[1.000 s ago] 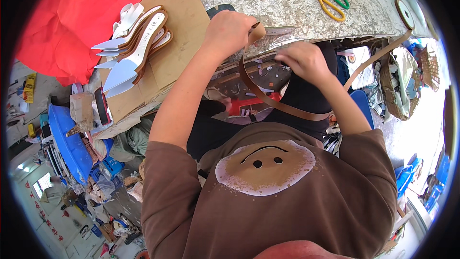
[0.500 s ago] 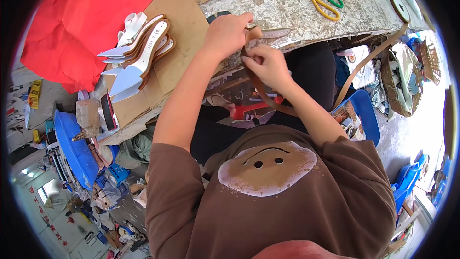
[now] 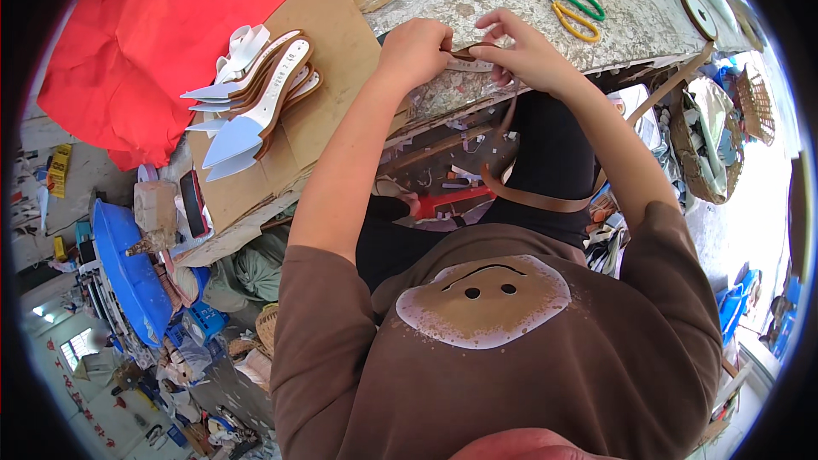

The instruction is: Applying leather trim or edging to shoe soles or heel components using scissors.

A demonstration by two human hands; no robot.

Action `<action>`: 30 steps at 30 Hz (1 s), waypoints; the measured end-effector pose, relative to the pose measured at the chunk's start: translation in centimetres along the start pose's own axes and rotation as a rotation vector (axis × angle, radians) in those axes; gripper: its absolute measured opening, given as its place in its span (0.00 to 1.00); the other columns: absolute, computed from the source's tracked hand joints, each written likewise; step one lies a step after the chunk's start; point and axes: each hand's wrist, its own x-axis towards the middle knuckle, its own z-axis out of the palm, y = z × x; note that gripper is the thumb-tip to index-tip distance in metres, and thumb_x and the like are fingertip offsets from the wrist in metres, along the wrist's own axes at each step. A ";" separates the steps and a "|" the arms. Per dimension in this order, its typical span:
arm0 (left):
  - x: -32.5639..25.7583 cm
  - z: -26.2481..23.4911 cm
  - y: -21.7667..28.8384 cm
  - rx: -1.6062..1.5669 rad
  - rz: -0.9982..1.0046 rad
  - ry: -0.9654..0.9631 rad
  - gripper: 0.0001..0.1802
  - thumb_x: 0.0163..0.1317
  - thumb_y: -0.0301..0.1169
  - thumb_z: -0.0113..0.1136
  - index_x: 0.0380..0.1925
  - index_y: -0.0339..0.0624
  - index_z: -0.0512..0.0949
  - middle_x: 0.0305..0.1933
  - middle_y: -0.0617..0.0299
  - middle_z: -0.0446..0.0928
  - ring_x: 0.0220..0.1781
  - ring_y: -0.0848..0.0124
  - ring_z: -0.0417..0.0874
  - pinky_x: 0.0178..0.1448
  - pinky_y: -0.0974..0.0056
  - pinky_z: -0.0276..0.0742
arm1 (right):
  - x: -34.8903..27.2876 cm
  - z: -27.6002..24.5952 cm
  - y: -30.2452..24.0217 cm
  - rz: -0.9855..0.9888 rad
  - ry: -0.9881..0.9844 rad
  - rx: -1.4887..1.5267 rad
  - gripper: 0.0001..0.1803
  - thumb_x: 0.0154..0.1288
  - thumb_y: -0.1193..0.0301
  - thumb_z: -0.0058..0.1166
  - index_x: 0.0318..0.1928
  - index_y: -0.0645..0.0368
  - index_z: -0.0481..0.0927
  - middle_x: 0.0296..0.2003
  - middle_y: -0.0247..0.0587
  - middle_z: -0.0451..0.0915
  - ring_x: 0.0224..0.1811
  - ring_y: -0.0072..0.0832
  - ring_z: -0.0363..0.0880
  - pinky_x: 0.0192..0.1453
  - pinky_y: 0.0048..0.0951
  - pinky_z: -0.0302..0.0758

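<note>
My left hand (image 3: pixel 416 53) is closed around one end of an insole above the bench's front edge. A pale, perforated part of this insole (image 3: pixel 467 65) shows between my hands, with a brown strip (image 3: pixel 471 50) along its edge. My right hand (image 3: pixel 532 58) has its thumb on that strip, index finger raised and lower fingers beneath; their exact grip is partly hidden. A length of brown strip (image 3: pixel 545 201) hangs below and loops over my dark-trousered leg. To the left, stacked insoles (image 3: pixel 277 94) with white tops, brown edges and pale blue toes lie on cardboard (image 3: pixel 319 30).
Scissors (image 3: pixel 569 8) with green and yellow handles lie on the worn bench (image 3: pixel 477 0). A round white reel (image 3: pixel 699 15) stands at the far right. Red sheeting (image 3: pixel 179 43) covers the far left. Below are a blue tub (image 3: pixel 128 268) and a basket (image 3: pixel 754 106).
My right hand has moved up and right, its fingers opening out from a tight pinch. The brown strip has dropped lower over my leg, and the insole is held flatter.
</note>
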 end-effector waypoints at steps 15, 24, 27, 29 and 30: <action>0.9 -0.4 -0.2 0.014 -0.057 -0.086 0.05 0.49 0.30 0.67 0.28 0.46 0.84 0.34 0.55 0.84 0.40 0.57 0.84 0.45 0.56 0.79 | 2.5 2.6 -2.6 -0.402 0.059 -1.216 0.04 0.53 0.77 0.58 0.31 0.57 0.83 0.37 0.42 0.75 0.38 0.42 0.82 0.40 0.40 0.79; 1.0 -1.0 0.1 0.046 0.017 -0.156 0.12 0.51 0.34 0.68 0.36 0.44 0.85 0.36 0.54 0.85 0.40 0.58 0.85 0.46 0.56 0.78 | 2.2 0.3 -0.6 -0.563 -0.064 -1.338 0.06 0.53 0.77 0.59 0.34 0.60 0.81 0.39 0.42 0.78 0.36 0.40 0.85 0.37 0.38 0.81; -0.5 -0.5 0.8 0.200 0.212 -0.048 0.09 0.55 0.33 0.64 0.36 0.44 0.84 0.34 0.54 0.84 0.39 0.57 0.85 0.45 0.54 0.78 | 2.2 -1.1 -0.3 -0.639 -0.149 -1.310 0.07 0.54 0.76 0.57 0.36 0.61 0.80 0.38 0.41 0.77 0.34 0.39 0.85 0.35 0.37 0.81; 0.0 2.4 -0.6 0.336 0.557 0.372 0.09 0.59 0.33 0.60 0.37 0.46 0.84 0.32 0.54 0.83 0.39 0.54 0.84 0.44 0.52 0.77 | 1.7 -1.0 -0.1 -0.687 -0.132 -1.298 0.07 0.54 0.76 0.57 0.35 0.60 0.79 0.36 0.39 0.76 0.35 0.38 0.84 0.35 0.37 0.81; -0.1 2.1 0.6 0.289 0.364 0.156 0.09 0.59 0.33 0.59 0.38 0.47 0.84 0.32 0.53 0.83 0.39 0.54 0.84 0.43 0.52 0.77 | 1.6 -1.4 0.2 -0.678 -0.131 -1.291 0.07 0.54 0.76 0.57 0.35 0.60 0.79 0.36 0.39 0.76 0.35 0.38 0.84 0.35 0.37 0.81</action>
